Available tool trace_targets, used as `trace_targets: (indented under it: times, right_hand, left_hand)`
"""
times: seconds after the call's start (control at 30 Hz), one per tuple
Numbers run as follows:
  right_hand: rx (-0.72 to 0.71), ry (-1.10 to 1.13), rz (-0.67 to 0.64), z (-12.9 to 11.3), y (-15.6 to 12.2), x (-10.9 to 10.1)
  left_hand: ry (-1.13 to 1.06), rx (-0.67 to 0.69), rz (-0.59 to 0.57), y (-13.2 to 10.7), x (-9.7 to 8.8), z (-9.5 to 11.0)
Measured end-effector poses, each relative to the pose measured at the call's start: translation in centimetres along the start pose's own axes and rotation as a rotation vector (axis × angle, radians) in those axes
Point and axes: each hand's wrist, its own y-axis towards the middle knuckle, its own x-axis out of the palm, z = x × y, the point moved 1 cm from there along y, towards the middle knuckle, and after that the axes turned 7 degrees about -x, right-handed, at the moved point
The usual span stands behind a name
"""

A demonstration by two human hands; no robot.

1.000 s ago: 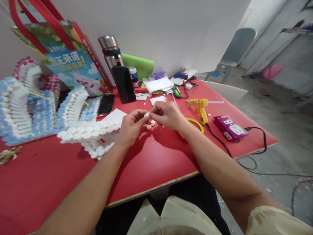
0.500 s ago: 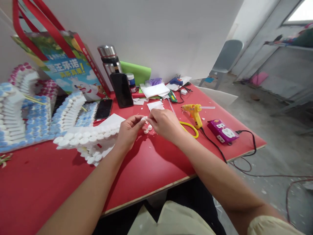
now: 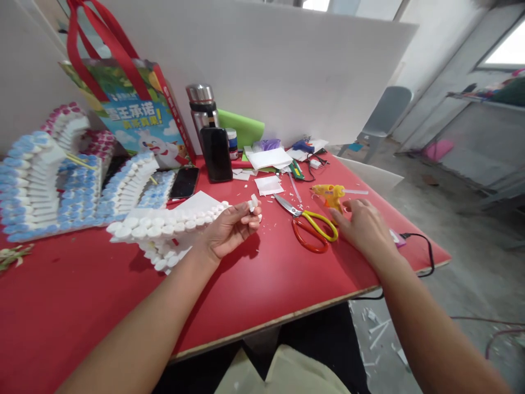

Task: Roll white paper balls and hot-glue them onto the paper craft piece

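Pinching small white paper-like piece: left hand | yellow plastic glue gun: beyond nearer right hand, barrel crosswise, nozzle leftward | right grip: cannot tell, handle hidden

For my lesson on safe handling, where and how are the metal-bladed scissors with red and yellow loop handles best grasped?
Probably by the red and yellow loop handles, from the person's near right side: the metal-bladed scissors lie flat, their blades point away to the left, and the loops end beside the right hand.
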Motion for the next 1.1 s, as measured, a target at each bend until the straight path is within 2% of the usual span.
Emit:
trace_targets:
  times: [0.17, 0.3, 0.4, 0.47, 0.53, 0.63, 0.7, 0.8, 0.93, 1.1]
  right_hand:
    - [0.132, 0.085, -0.134, 0.8, 2.8, 2.4]
    - [0.266, 0.310, -0.096, 1.4, 3.3, 3.6]
    - [0.323, 0.640, 0.014, 0.1, 2.8, 2.8]
    - [0.259, 0.940, 0.044, -1.7, 2.4, 1.5]
    - [0.191, 1.156, -0.013, -3.8, 2.1, 0.1]
    - [0.123, 1.332, -0.151, -6.5, 1.7, -0.9]
    - [0.043, 1.372, -0.249, -7.7, 1.4, -0.6]
    - [-0.063, 1.316, -0.333, -8.5, 0.9, 0.9]
    - [-0.102, 1.222, -0.340, -8.4, 0.2, 2.4]
    - [-0.069, 1.171, -0.323, -7.8, 0.3, 2.5]
  left_hand:
    - [0.092, 0.051, 0.000, -0.2, 0.1, 0.1]
    - [0.113, 0.086, 0.021, -0.1, -0.2, 0.2]
    - [0.068, 0.075, 0.025, 0.1, -0.6, 0.2]
    - [0.045, 0.066, 0.044, 0.2, -0.8, 0.2]
    - [0.025, 0.068, 0.085, 0.2, -0.9, 0.2]
    - [-0.009, 0.073, 0.152, 0.3, -1.0, 0.3]
    - [-0.033, 0.071, 0.183, 0.3, -0.9, 0.4]
    - [-0.050, 0.075, 0.213, 0.3, -0.8, 0.5]
    - [-0.032, 0.082, 0.231, 0.5, -0.8, 0.4]
    - [0.000, 0.090, 0.253, 0.6, -0.9, 0.2]
